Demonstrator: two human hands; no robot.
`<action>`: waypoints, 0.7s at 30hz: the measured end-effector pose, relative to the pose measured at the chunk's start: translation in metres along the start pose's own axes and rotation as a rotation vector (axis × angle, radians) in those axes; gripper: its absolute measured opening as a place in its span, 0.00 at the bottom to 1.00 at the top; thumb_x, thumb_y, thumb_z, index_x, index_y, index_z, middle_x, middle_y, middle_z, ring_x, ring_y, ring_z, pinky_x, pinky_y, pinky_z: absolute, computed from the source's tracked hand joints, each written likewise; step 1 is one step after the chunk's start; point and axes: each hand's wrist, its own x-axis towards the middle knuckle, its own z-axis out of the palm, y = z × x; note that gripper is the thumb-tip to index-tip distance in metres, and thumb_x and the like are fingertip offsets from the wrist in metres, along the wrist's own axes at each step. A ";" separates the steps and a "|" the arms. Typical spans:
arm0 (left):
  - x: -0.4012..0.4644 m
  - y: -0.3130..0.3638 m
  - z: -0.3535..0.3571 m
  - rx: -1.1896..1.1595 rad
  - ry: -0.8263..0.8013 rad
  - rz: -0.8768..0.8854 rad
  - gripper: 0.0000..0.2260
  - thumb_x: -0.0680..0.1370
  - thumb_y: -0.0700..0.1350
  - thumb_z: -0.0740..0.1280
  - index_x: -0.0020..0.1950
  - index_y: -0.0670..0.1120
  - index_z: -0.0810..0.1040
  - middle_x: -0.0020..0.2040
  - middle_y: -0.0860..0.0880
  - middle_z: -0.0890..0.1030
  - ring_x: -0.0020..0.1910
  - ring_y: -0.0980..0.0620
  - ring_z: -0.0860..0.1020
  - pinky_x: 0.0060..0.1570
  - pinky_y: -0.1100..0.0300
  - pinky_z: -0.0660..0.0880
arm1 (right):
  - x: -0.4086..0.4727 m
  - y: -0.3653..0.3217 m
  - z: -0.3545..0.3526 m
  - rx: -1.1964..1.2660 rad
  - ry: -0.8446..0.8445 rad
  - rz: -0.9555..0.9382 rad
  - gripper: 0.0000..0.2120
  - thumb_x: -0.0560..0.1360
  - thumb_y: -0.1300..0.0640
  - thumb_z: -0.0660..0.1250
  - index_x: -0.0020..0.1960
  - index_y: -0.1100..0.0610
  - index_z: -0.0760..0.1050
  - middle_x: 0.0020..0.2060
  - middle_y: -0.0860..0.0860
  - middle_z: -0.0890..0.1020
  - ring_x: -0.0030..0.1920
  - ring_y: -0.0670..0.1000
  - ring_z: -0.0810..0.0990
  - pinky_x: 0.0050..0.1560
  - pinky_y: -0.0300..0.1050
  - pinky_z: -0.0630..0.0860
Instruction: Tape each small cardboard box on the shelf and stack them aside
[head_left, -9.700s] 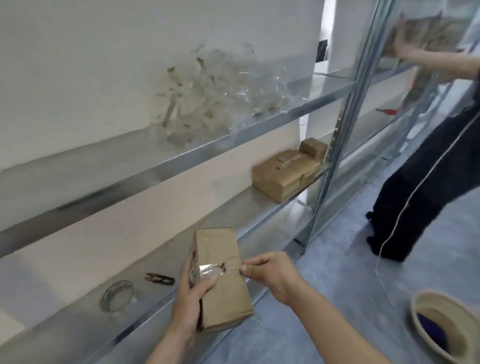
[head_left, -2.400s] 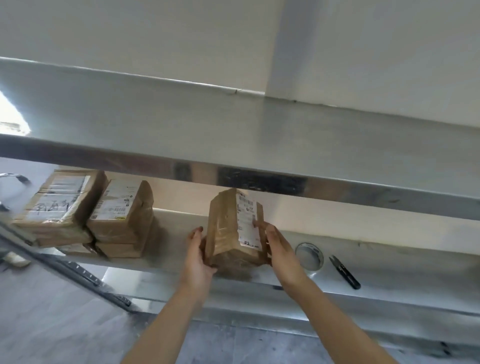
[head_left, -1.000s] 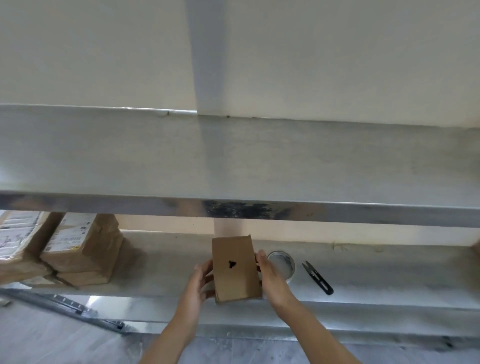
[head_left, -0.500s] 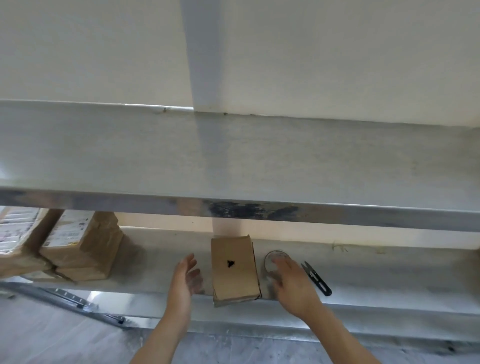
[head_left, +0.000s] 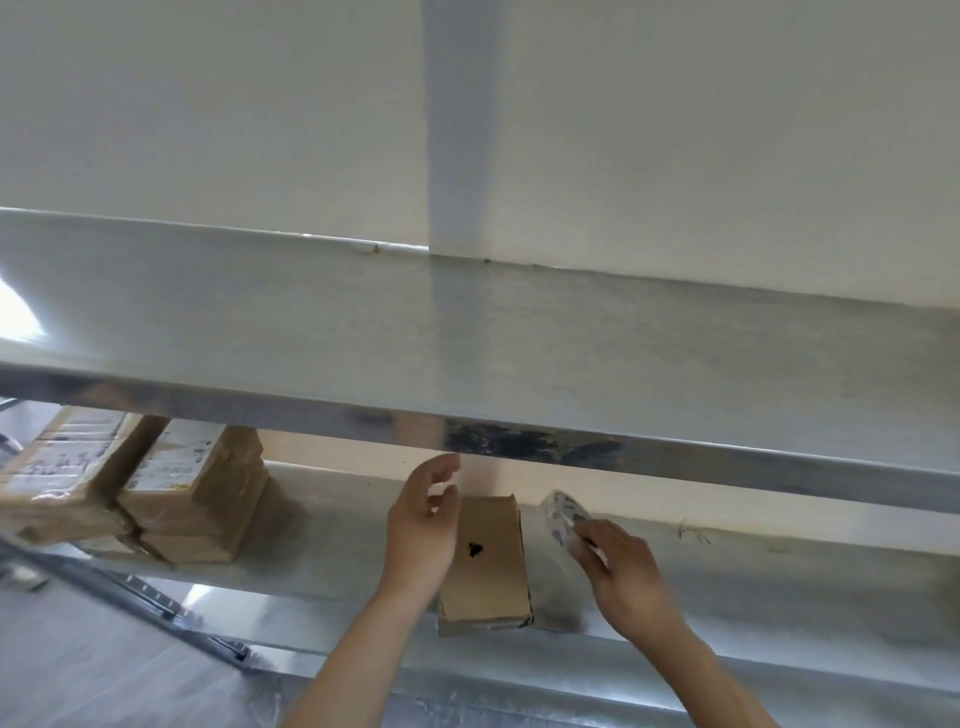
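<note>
Risk: cardboard box overhangs the shelf edge unheld, since left hand hovers loosely open while right hand pinches the tape roll, so a tug could tip it off.

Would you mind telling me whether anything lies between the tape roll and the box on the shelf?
Nothing visible does. The right hand holds the tape roll just right of the box, with only bare shelf between.

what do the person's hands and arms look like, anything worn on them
Both forearms are bare to the bottom edge of the picture: no sleeves, gloves, watch or bracelet show. The left hand and the right hand carry no visible rings. Fingernails look short; whether they are painted is too blurred to tell.
</note>
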 end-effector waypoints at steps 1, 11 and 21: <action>-0.001 0.005 0.002 0.066 -0.108 0.019 0.14 0.81 0.41 0.66 0.59 0.61 0.76 0.58 0.65 0.79 0.56 0.66 0.77 0.49 0.76 0.71 | 0.003 -0.008 -0.008 0.068 -0.012 -0.014 0.03 0.79 0.58 0.69 0.47 0.55 0.80 0.38 0.47 0.81 0.38 0.46 0.77 0.37 0.35 0.67; -0.008 0.023 -0.001 0.129 -0.328 0.097 0.14 0.76 0.46 0.75 0.52 0.66 0.78 0.53 0.59 0.82 0.49 0.67 0.80 0.49 0.72 0.75 | 0.016 -0.050 -0.025 0.244 -0.089 -0.203 0.20 0.80 0.37 0.58 0.49 0.52 0.78 0.41 0.44 0.79 0.43 0.45 0.76 0.43 0.38 0.69; -0.016 0.019 -0.010 0.066 -0.240 0.097 0.10 0.75 0.43 0.76 0.52 0.56 0.82 0.50 0.58 0.84 0.50 0.63 0.81 0.48 0.71 0.75 | 0.015 -0.052 -0.019 0.188 -0.165 -0.240 0.07 0.81 0.44 0.61 0.53 0.45 0.76 0.42 0.34 0.75 0.46 0.40 0.74 0.44 0.30 0.63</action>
